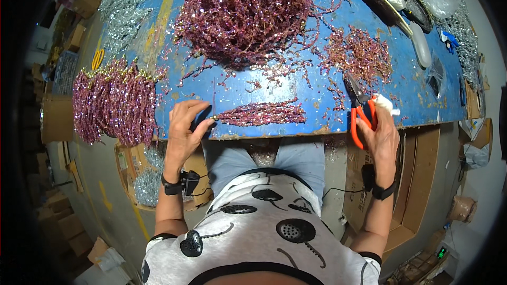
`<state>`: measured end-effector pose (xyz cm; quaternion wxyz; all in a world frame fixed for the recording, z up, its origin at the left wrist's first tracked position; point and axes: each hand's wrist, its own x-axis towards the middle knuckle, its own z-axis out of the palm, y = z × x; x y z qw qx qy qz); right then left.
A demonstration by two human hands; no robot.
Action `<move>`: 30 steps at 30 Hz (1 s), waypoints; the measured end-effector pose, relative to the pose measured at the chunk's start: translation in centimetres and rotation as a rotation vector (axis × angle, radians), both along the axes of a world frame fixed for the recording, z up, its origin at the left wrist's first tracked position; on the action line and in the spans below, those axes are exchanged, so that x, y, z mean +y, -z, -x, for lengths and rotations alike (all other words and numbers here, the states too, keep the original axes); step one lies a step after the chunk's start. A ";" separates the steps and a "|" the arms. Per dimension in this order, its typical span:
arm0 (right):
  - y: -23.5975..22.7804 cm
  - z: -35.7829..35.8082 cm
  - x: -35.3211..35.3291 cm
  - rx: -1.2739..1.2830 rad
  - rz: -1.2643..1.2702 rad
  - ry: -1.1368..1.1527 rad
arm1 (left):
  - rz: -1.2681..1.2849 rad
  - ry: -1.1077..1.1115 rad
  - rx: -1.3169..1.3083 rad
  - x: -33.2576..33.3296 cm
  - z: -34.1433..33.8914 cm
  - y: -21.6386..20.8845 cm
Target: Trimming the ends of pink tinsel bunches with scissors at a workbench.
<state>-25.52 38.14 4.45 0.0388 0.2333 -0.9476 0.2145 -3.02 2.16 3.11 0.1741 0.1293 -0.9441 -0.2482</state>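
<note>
My left hand (185, 126) is closed in a pinch on the gathered left end of a small bundle of pink glittery garland strands (264, 114). The bundle lies along the front edge of the blue table (253, 87), its loose ends pointing right. In my right hand (381, 132) is a pair of orange-handled pliers-like cutters (355, 111), held by the handles with the jaws pointing away from me. White wrapping or cloth (386, 104) shows at my right fingers. Beyond the bundle rises a big tangled heap of pink glittery garland (243, 13).
Finished-looking pink bundles with gold ends (116, 103) hang over the table's left edge, near yellow-handled scissors (97, 59). Pink clippings (359, 55) lie to the right. Silver tinsel (127, 13) sits far left. A long dark blade-like tool (377, 5) rests far right. Cardboard boxes (417, 179) stand below.
</note>
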 end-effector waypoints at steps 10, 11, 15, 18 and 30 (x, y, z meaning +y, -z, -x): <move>0.2 -3.0 -7.4 0.042 0.295 -0.472 | 0.093 -0.008 -0.002 -0.5 -0.9 1.8; 1.1 -4.0 -8.7 0.014 0.303 -0.473 | 0.088 -0.004 0.000 -0.7 -0.8 1.9; 3.4 -3.6 -8.0 0.025 0.253 -0.479 | 0.068 0.016 0.010 -0.9 -0.4 2.1; 3.4 -2.9 -7.0 0.064 0.209 -0.436 | 0.050 0.012 0.007 -0.9 -0.7 1.9; 4.2 -2.5 -9.9 0.180 0.182 -0.632 | 0.061 0.054 0.079 -0.9 -0.1 2.2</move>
